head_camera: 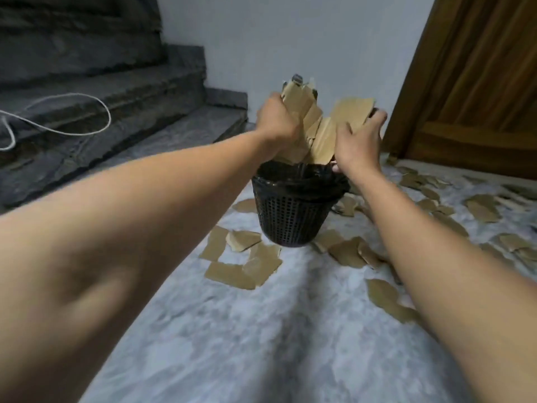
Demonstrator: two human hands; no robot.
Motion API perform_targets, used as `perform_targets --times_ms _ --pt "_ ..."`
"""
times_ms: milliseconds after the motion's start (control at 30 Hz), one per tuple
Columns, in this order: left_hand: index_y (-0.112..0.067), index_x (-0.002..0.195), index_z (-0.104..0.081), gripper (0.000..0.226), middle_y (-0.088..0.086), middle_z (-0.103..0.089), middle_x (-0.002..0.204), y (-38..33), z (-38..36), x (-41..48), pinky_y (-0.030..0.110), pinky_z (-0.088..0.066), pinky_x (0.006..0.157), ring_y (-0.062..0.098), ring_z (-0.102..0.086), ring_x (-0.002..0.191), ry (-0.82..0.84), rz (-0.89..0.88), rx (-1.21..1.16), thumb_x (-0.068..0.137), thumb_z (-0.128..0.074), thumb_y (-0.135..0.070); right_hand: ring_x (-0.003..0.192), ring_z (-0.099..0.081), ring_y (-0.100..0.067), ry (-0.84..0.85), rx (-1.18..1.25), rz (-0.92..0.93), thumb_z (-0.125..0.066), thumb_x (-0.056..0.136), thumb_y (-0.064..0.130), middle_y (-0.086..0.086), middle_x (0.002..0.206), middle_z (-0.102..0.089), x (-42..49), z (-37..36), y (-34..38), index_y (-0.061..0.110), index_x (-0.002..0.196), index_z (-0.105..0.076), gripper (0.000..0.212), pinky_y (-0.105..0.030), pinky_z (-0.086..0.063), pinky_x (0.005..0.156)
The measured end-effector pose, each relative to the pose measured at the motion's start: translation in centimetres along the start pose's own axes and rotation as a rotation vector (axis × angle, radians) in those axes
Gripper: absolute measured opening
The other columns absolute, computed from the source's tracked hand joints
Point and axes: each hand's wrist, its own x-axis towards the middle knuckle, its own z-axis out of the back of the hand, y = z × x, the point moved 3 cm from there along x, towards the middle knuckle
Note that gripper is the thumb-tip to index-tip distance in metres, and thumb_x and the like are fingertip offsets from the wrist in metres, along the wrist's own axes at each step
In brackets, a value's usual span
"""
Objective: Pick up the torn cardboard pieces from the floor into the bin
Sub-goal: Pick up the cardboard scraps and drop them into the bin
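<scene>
Head view shows us holding two bunches of torn cardboard directly above the bin [293, 216], which stands on the floor [261, 344] between our forearms.

Our left hand [277, 123] is closed in a fist around the left bunch [299, 112]. Its pieces stand nearly upright: the long axis goes from the bin mouth upward, the torn tips point up toward the wall, and the lower ends hang just over the rim, perhaps already a little inside; we cannot tell exactly. Our right hand [359, 141] is closed more loosely on the right bunch [345, 123], with the fingers [377, 117] curled over its upper edge. This bunch leans up and to the right, and its lower end points down into the bin.

So the relation that matters is simple: the bin mouth lies straight below both hands, and both are about equally near to it, the right one perhaps slightly lower, near the rim. We judge that the next move is only to loosen both grips and let the pieces slide down lengthwise. Because the bunches are tall against the mouth, some pieces could tip over the rim.

Many pieces [241, 257] are on the floor, in front of the bin and to its right, so the task is far from finished.
</scene>
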Motion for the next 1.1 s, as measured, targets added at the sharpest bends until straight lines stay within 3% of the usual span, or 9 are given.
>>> perform_targets --times_ms 67,200,333,433,533,600,767,933,1100 --pt "-0.009 0.129 -0.050 0.035 0.013 -0.059 0.125 -0.5 -0.3 2.7 0.038 -0.051 0.095 0.030 -0.058 0.114 0.004 0.083 0.017 0.095 -0.051 -0.016 0.081 -0.066 -0.029 0.085 -0.005 -0.037 -0.047 0.101 0.027 -0.002 0.115 -0.050 2.9 -1.9 1.9 0.020 0.136 -0.026 0.042 -0.034 -0.058 0.045" --pt "-0.003 0.134 -0.051 0.039 0.017 -0.057 0.132 2.2 -2.9 4.1 0.031 -0.049 0.077 0.032 -0.057 0.118 0.339 0.200 -0.008 0.104 -0.041 -0.025 0.077 -0.064 -0.026 0.304 -0.122 -0.259 -0.059 0.096 0.043 -0.007 0.113 -0.056 5.5 -4.2 0.3 0.011 0.138 -0.034 0.058 -0.045 -0.063 0.065" --pt "-0.006 0.107 -0.059 0.032 0.013 -0.061 0.103 9.4 -4.2 4.6 0.033 -0.049 0.085 0.028 -0.058 0.094 0.300 0.246 0.117 0.097 -0.058 -0.036 0.079 -0.067 -0.030 0.135 -0.400 -0.263 -0.067 0.090 0.039 -0.010 0.100 -0.064 6.3 -3.6 -5.8 0.006 0.114 -0.057 0.042 -0.040 -0.060 0.072" --pt "-0.003 0.126 -0.054 0.054 0.014 -0.057 0.127 14.0 -4.4 5.0 0.040 -0.049 0.097 0.035 -0.056 0.111 0.249 0.387 0.222 0.087 -0.063 -0.038 0.097 -0.065 -0.036 0.087 -0.490 -0.443 -0.080 0.064 0.050 -0.014 0.119 -0.063 6.6 -3.2 -11.8 0.009 0.127 -0.054 0.079 -0.046 -0.059 0.081" --pt "0.001 0.121 -0.051 0.037 0.012 -0.059 0.113 16.3 -4.9 4.2 0.040 -0.052 0.087 0.036 -0.063 0.103 0.417 0.530 0.148 0.095 -0.050 -0.025 0.076 -0.065 -0.026 0.276 -0.233 -0.733 -0.064 0.093 0.030 -0.011 0.107 -0.065 4.2 -5.1 -14.0 0.009 0.118 -0.057 0.033 -0.039 -0.062 0.055" --pt "0.001 0.111 -0.056 0.026 0.014 -0.066 0.095 17.1 -5.1 4.5 0.040 -0.058 0.074 0.030 -0.068 0.080 0.446 0.617 -0.047 0.098 -0.041 -0.016 0.083 -0.065 -0.025 0.315 -0.089 -0.774 -0.048 0.104 0.015 -0.011 0.109 -0.062 3.6 -6.6 -13.9 0.011 0.115 -0.054 0.013 -0.035 -0.059 0.048" --pt "-0.008 0.083 -0.052 0.024 0.007 -0.060 0.077 15.6 -2.2 10.1 0.031 -0.056 0.055 0.016 -0.061 0.064 0.372 0.565 -0.363 0.102 -0.036 -0.007 0.072 -0.063 -0.019 0.200 0.139 -0.668 -0.046 0.104 0.007 -0.005 0.093 -0.062 8.0 -10.0 -10.1 0.012 0.113 -0.052 0.012 -0.027 -0.057 0.042" --pt "-0.003 0.104 -0.062 0.020 0.017 -0.068 0.089 14.2 2.4 15.8 0.031 -0.053 0.041 0.023 -0.067 0.053 0.011 0.445 -0.608 0.089 -0.052 0.006 0.064 -0.066 -0.013 0.229 0.145 -0.564 -0.042 0.103 0.006 -0.004 0.092 -0.070 12.2 -13.5 -3.0 0.014 0.112 -0.057 0.019 -0.024 -0.054 0.040" --pt "-0.014 0.130 -0.052 0.043 -0.001 -0.061 0.100 11.4 4.1 18.2 0.013 -0.046 0.039 0.006 -0.056 0.065 -0.115 0.330 -0.655 0.093 -0.047 0.008 0.056 -0.069 -0.016 0.300 -0.023 -0.570 -0.039 0.105 0.012 -0.009 0.082 -0.070 14.9 -14.3 1.1 0.011 0.114 -0.055 0.018 -0.023 -0.051 0.036"
